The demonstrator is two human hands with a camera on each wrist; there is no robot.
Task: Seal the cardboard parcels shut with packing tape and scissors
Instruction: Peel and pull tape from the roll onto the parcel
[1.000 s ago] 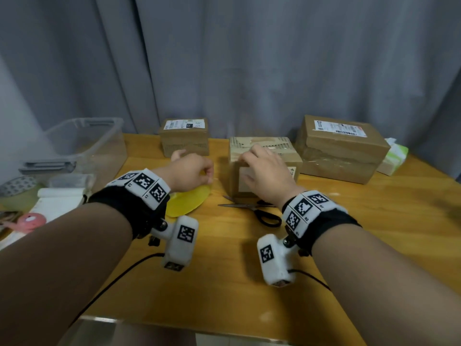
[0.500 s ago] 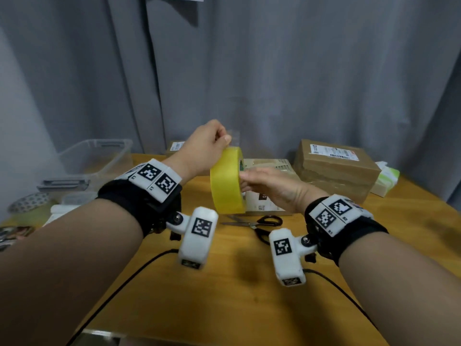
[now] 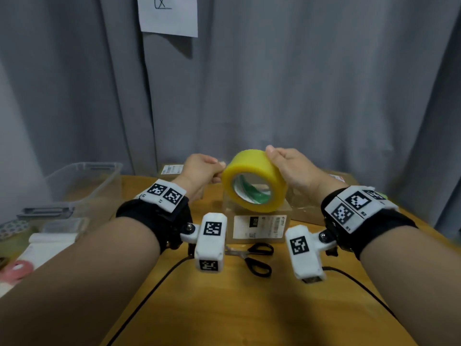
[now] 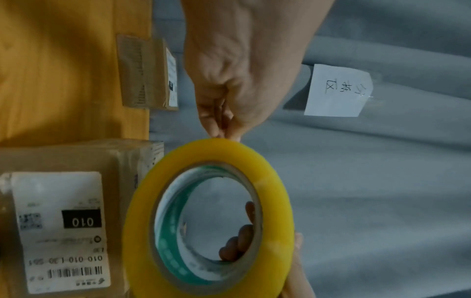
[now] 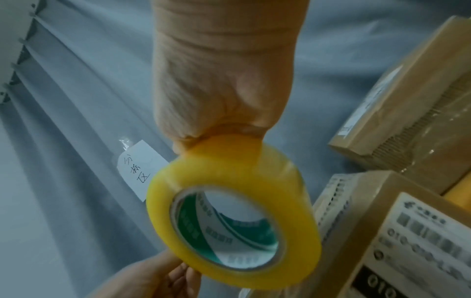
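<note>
Gripping the yellow tape roll (image 3: 254, 181) aloft in the right hand (image 3: 291, 168), left hand (image 3: 199, 171) pinching its nine-o'clock edge, parcel (image 3: 259, 227) below untaped, scissors (image 3: 254, 258) unused at six o'clock.

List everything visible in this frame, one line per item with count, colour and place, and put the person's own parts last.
Tape roll: 1, yellow with a green-printed core, held in the air above the table between both hands.
Cardboard parcels: 3, brown; labelled one under the roll, one at the back behind the left hand, one at the right, mostly hidden.
Scissors: 1, black handles, on the table in front of the labelled parcel.
Plastic bin: 1, clear, left end of the table.
Table: 1, wooden.
Paper note: 1, white, on the grey curtain.
Pink roll: 1, far left edge.
Left hand: pinches the roll's left edge.
Right hand: grips the roll's right side.
</note>
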